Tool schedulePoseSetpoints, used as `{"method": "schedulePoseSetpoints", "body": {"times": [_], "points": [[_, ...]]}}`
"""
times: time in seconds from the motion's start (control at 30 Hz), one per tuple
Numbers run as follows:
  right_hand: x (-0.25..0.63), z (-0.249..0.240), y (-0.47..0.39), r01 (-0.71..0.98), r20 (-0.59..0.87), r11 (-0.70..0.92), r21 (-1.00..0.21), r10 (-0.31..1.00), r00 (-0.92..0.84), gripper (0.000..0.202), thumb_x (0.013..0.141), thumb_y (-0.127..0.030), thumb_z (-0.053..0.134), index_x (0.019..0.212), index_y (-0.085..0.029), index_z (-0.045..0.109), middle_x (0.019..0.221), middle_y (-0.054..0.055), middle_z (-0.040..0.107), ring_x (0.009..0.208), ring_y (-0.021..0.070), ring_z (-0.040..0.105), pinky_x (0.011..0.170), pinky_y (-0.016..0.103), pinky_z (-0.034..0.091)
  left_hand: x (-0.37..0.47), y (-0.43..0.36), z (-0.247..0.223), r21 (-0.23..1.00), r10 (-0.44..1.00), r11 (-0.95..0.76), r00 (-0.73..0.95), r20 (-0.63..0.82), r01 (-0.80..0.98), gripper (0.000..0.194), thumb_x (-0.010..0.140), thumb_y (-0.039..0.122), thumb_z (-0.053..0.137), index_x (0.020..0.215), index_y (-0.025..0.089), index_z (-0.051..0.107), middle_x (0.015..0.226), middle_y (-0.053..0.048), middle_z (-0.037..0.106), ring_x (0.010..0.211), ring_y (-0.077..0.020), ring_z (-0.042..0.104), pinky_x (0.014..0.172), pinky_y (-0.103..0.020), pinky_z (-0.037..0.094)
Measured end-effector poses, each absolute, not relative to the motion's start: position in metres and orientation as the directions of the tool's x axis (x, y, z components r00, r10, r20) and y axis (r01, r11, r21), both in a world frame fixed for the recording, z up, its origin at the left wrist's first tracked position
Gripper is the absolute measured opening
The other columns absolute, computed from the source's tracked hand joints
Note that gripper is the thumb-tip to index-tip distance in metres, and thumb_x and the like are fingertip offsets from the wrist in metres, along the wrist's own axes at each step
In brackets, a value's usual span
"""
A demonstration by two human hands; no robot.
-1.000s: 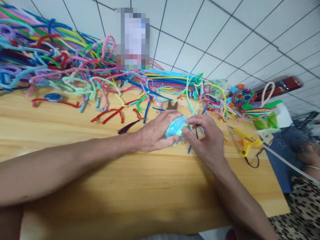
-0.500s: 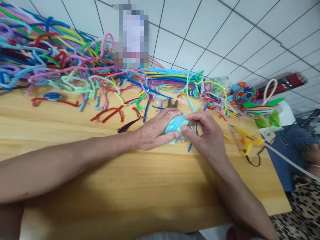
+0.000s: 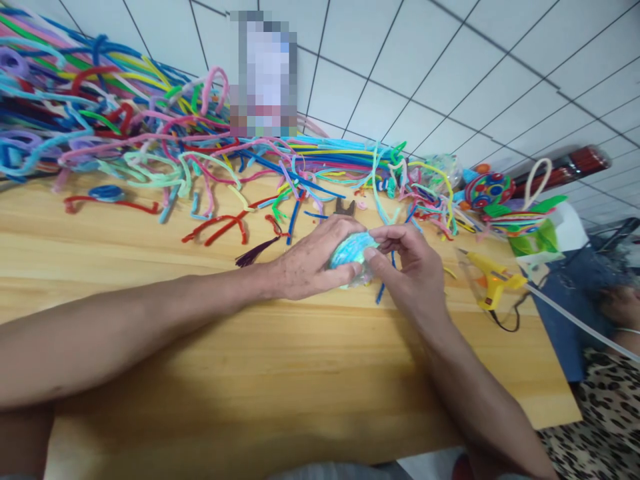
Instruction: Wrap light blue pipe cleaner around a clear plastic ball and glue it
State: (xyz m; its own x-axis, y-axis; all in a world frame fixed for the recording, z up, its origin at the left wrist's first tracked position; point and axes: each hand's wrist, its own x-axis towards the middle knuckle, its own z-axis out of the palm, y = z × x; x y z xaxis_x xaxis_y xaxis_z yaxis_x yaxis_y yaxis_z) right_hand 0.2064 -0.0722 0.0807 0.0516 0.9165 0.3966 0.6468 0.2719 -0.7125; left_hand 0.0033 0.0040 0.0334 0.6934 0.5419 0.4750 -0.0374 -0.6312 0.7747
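Observation:
Between both hands is a rounded ball [image 3: 351, 251] with light-blue and pale-green strands wound over it; its underside looks clear. My left hand [image 3: 316, 259] is wrapped round its left side, thumb along the near edge. On the right side, the thumb and fingers of my right hand [image 3: 413, 261] press at the ball's surface; whether they pinch a strand too is hidden. Just beyond my left hand lie dark pliers [image 3: 345, 208], partly covered. A dark purple tassel [image 3: 259, 252] rests near my left wrist, and a blue pipe cleaner piece [image 3: 381, 292] lies under my right hand.
A big heap of coloured pipe cleaners [image 3: 125, 127] runs along the table's back. Right are a yellow glue gun [image 3: 495, 279] with a cord, a colourful decorated ball [image 3: 489, 189] and a dark red roll [image 3: 565, 168]. Another person's arm [image 3: 621, 308] shows at the right edge.
My right hand has shifted very slightly, its thumb moving a little up and right on the ball. My left hand keeps its hold.

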Motion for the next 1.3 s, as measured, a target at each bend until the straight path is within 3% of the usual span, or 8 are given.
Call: {"method": "schedulePoseSetpoints", "body": {"times": [0.23, 0.37, 0.47, 0.73, 1.3], "points": [[0.209, 0.079, -0.081, 0.732, 0.505, 0.376, -0.568, 0.861, -0.050, 0.017, 0.101, -0.028, 0.072, 0.118, -0.029, 0.072, 0.109, 0.003, 0.078, 0.099, 0.0221, 0.074, 0.086, 0.041, 0.061, 0.003, 0.005, 0.033, 0.779, 0.550, -0.627, 0.695, 0.463, -0.023, 0.045, 0.104, 0.044, 0.060, 0.141, 0.019, 0.053, 0.136, -0.017, 0.064, 0.130, -0.0332, 0.062, 0.115, -0.056, 0.055], [0.213, 0.073, -0.092, 0.793, 0.577, 0.476, -0.380, 0.792, -0.198, 0.032, 0.101, -0.031, 0.074, 0.132, -0.030, 0.066, 0.129, 0.008, 0.076, 0.122, 0.0290, 0.072, 0.104, 0.052, 0.061, 0.004, 0.006, 0.029, 0.759, 0.527, -0.650, 0.691, 0.494, -0.047, 0.046, 0.105, 0.043, 0.059, 0.144, 0.021, 0.051, 0.142, -0.017, 0.063, 0.136, -0.0337, 0.060, 0.119, -0.057, 0.052], [0.212, 0.067, -0.098, 0.816, 0.593, 0.496, -0.297, 0.766, -0.249, 0.045, 0.099, -0.034, 0.076, 0.141, -0.029, 0.061, 0.136, 0.012, 0.073, 0.128, 0.0326, 0.070, 0.107, 0.057, 0.059, 0.006, 0.007, 0.027, 0.758, 0.534, -0.651, 0.679, 0.504, -0.051, 0.045, 0.104, 0.041, 0.061, 0.144, 0.023, 0.051, 0.143, -0.015, 0.064, 0.137, -0.0332, 0.060, 0.120, -0.056, 0.051], [0.202, 0.051, -0.098, 0.851, 0.605, 0.468, -0.239, 0.757, -0.246, 0.066, 0.094, -0.032, 0.077, 0.154, -0.027, 0.049, 0.147, 0.016, 0.065, 0.136, 0.0364, 0.064, 0.113, 0.063, 0.056, 0.003, 0.007, 0.029, 0.767, 0.537, -0.640, 0.689, 0.487, -0.043, 0.047, 0.106, 0.044, 0.058, 0.146, 0.020, 0.051, 0.146, -0.017, 0.062, 0.140, -0.0329, 0.058, 0.123, -0.055, 0.049], [0.205, 0.050, -0.102, 0.863, 0.565, 0.456, -0.217, 0.780, -0.270, 0.080, 0.089, -0.027, 0.076, 0.161, -0.034, 0.040, 0.150, 0.015, 0.062, 0.139, 0.0398, 0.062, 0.115, 0.069, 0.054, 0.002, 0.005, 0.031, 0.763, 0.533, -0.645, 0.697, 0.479, -0.031, 0.048, 0.107, 0.046, 0.059, 0.148, 0.022, 0.050, 0.148, -0.017, 0.062, 0.144, -0.0337, 0.057, 0.125, -0.057, 0.049]]}}
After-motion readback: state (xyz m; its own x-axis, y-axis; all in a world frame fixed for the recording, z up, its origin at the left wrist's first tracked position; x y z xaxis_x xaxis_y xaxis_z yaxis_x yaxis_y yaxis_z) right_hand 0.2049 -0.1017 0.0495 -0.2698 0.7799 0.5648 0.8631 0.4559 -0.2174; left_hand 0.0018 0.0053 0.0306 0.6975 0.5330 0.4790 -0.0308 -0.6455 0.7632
